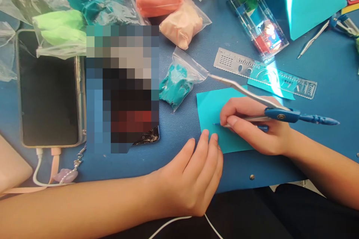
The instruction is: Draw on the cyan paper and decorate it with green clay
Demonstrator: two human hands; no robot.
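The right hand (270,138) grasps a drawing compass (282,115) over cyan paper (211,108); the left hand (193,173), unclenched, touches the paper's lower-left edge.

- A blue tabletop (112,165) with a lightly grained surface fills most of the view.
- Round metal studs (252,177) sit near its front edge.
- White glare (288,0) streaks brightly at the upper right.

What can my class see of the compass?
The compass looks like metal and blue plastic: two silvery legs, a blue hinge and a tapering handle pointing right. It is open; the right hand grips the lower leg, whose blue tip is over turquoise paper, contact unclear. The other leg's end is by a small bag.
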